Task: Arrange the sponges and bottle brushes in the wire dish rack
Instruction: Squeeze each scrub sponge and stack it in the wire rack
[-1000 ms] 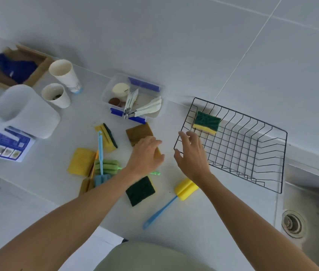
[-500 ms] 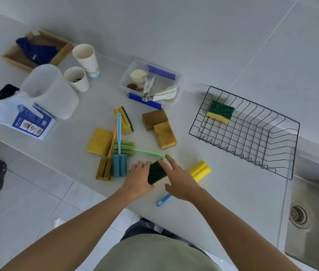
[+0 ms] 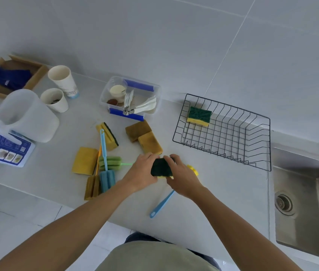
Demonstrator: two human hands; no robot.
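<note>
My left hand point(image 3: 141, 174) and my right hand point(image 3: 183, 177) both grip a green-and-yellow sponge point(image 3: 161, 167), lifted just above the counter. A black wire dish rack point(image 3: 227, 133) stands to the right with one green-topped sponge point(image 3: 199, 116) in its far left corner. On the counter lie two brownish sponges point(image 3: 145, 137), a yellow sponge with a dark edge point(image 3: 108, 136), a flat yellow sponge point(image 3: 85, 160), a blue bottle brush point(image 3: 106, 176) across a green one point(image 3: 110, 163), and a yellow-headed brush with a blue handle point(image 3: 161, 204), partly hidden under my right hand.
A clear plastic tub point(image 3: 131, 98) with utensils sits behind the sponges. Two paper cups point(image 3: 60, 89), a white jug point(image 3: 25, 116), a leaflet point(image 3: 6, 151) and a wooden tray point(image 3: 11, 75) are at the left. A steel sink point(image 3: 307, 204) lies right of the rack.
Both hands came back from near the rack to the front of the counter, closed on the green-and-yellow sponge and lifted it.
</note>
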